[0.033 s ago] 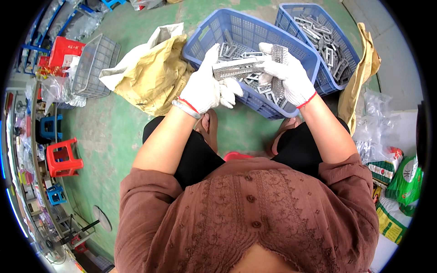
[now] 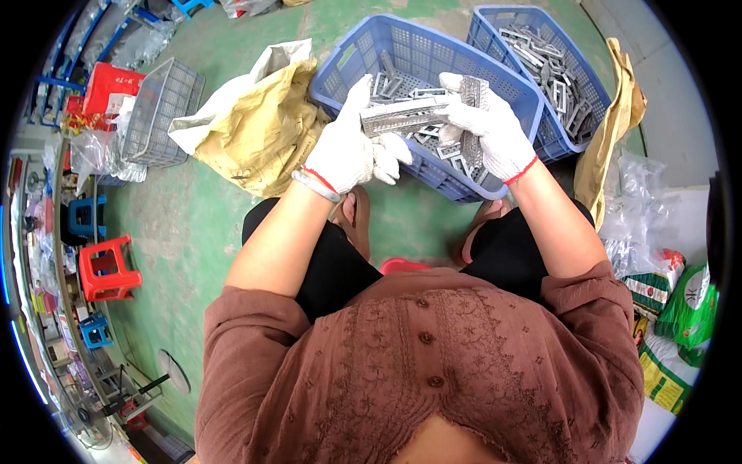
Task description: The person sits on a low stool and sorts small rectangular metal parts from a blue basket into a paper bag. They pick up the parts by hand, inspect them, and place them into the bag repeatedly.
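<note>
Her left hand (image 2: 349,151) in its white glove covers the near end of the long metal strip (image 2: 396,117), and the right hand (image 2: 489,127) hides part of a second metal piece (image 2: 473,91), so neither grip can be seen in full. The small parts in the nearer blue crate (image 2: 402,58) are half hidden behind both gloves and too jumbled to tell apart. The farther blue crate (image 2: 576,69) is cut off by the dark rim at the top.

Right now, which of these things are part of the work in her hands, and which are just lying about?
In use: left hand and right hand in white gloves, grey metal strip, near blue plastic crate of metal pieces, far blue plastic crate.

Lying about: tan paper sack, grey wire basket, red plastic stool, green printed bags.
</note>
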Motion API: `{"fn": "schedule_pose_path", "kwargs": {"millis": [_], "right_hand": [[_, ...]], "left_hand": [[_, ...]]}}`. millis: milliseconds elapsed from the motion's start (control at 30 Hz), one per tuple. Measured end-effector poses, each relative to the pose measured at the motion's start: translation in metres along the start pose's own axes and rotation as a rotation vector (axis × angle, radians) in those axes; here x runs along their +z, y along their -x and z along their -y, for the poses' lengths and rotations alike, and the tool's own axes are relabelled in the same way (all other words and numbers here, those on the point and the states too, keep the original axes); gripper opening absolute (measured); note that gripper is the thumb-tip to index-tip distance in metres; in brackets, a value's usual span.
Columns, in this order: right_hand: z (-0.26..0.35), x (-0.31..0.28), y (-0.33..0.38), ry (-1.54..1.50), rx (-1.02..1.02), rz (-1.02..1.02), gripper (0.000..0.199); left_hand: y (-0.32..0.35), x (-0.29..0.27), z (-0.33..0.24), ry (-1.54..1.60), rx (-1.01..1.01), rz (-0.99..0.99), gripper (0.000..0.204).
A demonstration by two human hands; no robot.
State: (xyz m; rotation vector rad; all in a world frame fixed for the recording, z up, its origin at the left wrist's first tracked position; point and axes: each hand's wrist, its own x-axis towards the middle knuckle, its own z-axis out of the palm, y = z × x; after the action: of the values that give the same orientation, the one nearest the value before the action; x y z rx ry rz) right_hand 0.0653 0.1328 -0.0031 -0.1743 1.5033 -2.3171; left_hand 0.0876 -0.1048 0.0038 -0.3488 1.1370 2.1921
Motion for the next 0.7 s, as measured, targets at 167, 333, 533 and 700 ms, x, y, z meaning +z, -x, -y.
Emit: {"fn": "schedule_pose_path", "kwargs": {"millis": [167,333,533,700], "right_hand": [[-0.007,-0.002,-0.002,0.001,-0.024,0.015,0.052],[-0.008,-0.005,-0.004,-0.009,-0.028,0.003,0.051],[-0.006,-0.005,-0.001,-0.015,-0.010,0.005,0.051],[-0.005,-0.005,-0.001,0.050,-0.049,0.025,0.054]], "left_hand": [[0.001,-0.002,0.001,-0.022,0.023,0.000,0.086],[-0.002,-0.002,0.002,-0.022,0.041,0.015,0.091],[-0.001,0.004,0.001,-0.056,0.066,-0.005,0.091],[-0.002,-0.009,0.002,-0.034,0.115,0.106,0.086]]}}
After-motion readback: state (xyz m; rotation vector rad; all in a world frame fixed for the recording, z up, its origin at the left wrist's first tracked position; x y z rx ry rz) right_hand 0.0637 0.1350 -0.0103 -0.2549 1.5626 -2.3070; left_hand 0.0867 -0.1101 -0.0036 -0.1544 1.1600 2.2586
